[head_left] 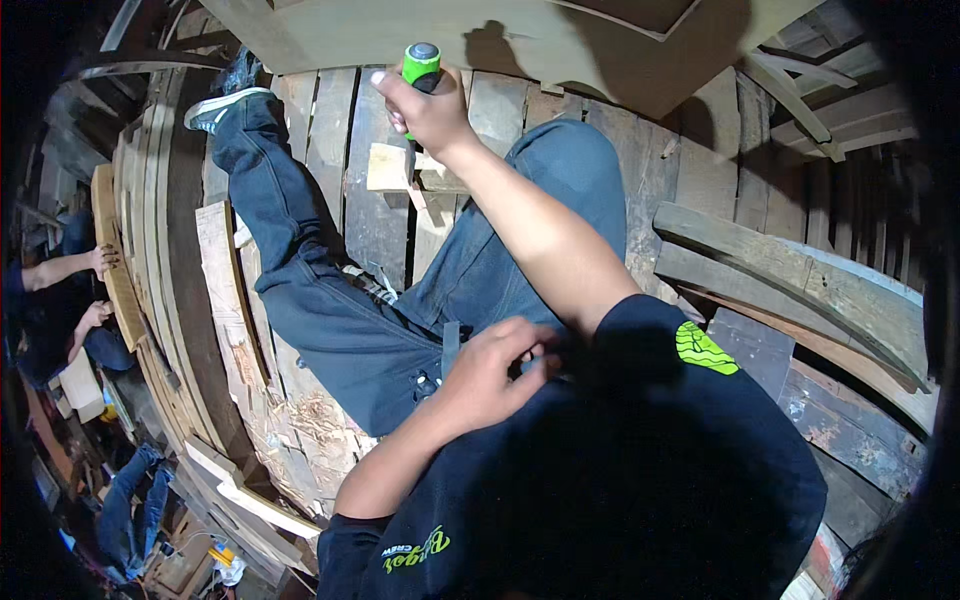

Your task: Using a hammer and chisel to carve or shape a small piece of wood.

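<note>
In my right hand (435, 115) is a chisel (423, 68), its green and black handle wrapped by my fingers and its grey end cap upward. The metal blade (417, 192) points down in front of a small pale wood block (388, 167), beside my bent knee; whether blade and block touch I cannot tell. My left hand (492, 372) rests against the front of my dark shirt (480, 480), fingers curled. Shadow hides its fingertips and anything they may pinch.
I sit on plank flooring (325, 120), legs spread. Wood shavings (325, 425) lie by my left thigh. A large wooden panel (590, 50) stands ahead. Curved timbers (800, 280) lie at right, long boards (165, 270) at left. Beyond them, another person's hands (103, 260) hold a board.
</note>
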Motion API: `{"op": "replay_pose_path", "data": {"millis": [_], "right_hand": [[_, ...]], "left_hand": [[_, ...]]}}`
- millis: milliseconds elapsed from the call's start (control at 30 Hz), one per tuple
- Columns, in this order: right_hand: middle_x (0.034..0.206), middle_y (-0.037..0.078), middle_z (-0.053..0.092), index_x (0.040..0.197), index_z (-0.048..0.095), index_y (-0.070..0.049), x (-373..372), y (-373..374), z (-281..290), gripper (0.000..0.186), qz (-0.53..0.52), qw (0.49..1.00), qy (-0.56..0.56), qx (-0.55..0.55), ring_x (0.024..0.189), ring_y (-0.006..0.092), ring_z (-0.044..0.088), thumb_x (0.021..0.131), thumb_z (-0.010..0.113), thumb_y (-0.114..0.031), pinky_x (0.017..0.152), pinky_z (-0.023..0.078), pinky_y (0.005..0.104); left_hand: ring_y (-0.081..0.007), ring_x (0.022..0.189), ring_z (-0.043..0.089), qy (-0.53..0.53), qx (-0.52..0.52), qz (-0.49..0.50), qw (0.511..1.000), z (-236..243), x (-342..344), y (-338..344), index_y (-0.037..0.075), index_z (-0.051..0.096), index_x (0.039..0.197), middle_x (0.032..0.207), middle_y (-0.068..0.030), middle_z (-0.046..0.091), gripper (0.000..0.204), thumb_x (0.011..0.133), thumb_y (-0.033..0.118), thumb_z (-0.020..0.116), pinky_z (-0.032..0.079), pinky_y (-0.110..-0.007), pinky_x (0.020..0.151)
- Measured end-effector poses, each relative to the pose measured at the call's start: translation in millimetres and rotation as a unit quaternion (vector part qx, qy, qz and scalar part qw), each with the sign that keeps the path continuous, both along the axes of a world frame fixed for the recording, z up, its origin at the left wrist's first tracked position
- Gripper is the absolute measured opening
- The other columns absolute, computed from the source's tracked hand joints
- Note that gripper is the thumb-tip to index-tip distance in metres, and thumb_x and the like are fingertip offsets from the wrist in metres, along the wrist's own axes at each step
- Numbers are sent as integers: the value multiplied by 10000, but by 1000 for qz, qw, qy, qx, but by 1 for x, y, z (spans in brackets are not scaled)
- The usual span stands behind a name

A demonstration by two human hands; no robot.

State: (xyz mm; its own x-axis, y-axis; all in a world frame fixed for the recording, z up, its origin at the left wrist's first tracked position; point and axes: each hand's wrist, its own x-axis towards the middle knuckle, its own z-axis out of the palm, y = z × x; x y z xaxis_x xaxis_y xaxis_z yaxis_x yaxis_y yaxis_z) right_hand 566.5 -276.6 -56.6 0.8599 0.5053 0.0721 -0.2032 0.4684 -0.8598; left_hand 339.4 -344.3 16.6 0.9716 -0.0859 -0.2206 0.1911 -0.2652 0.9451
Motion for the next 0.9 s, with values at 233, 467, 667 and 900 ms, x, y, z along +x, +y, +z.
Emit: {"op": "replay_pose_path", "data": {"millis": [233, 467, 667, 900], "right_hand": [[509, -6, 500, 650, 532, -68, 3, 2, -4, 251, -4, 1000, -3, 7, 408, 97, 490, 827, 685, -158, 403, 391, 253], [504, -11, 490, 649, 528, -73, 2, 2, -3, 274, -1, 1000, -13, -19, 414, 94, 489, 840, 690, -185, 404, 400, 252], [506, -3, 498, 648, 533, -71, 1, 0, -1, 278, -3, 1000, -22, -9, 417, 93, 490, 844, 688, -193, 401, 396, 251], [519, 6, 488, 679, 533, -57, 1, 0, -1, 249, 3, 999, -35, -22, 428, 88, 458, 863, 668, -155, 398, 371, 256]], "left_hand": [[-289, 751, 633, -68, 117, 79, 988, -17, 18, 15, -15, 648, 868, 829, -147, 640, 90, 810, 49, 676, 493, -366, 688], [-320, 693, 606, -153, 196, 89, 965, -22, 29, 6, 11, 633, 804, 758, -127, 608, 128, 764, 99, 717, 480, -398, 641], [-291, 721, 614, -149, 207, 93, 962, -28, 31, 8, 32, 642, 776, 741, -104, 610, 85, 763, 97, 695, 477, -392, 672], [-311, 683, 606, -161, 180, 89, 966, -24, 31, 7, 10, 639, 784, 745, -125, 613, 106, 776, 89, 710, 477, -380, 633]]}}
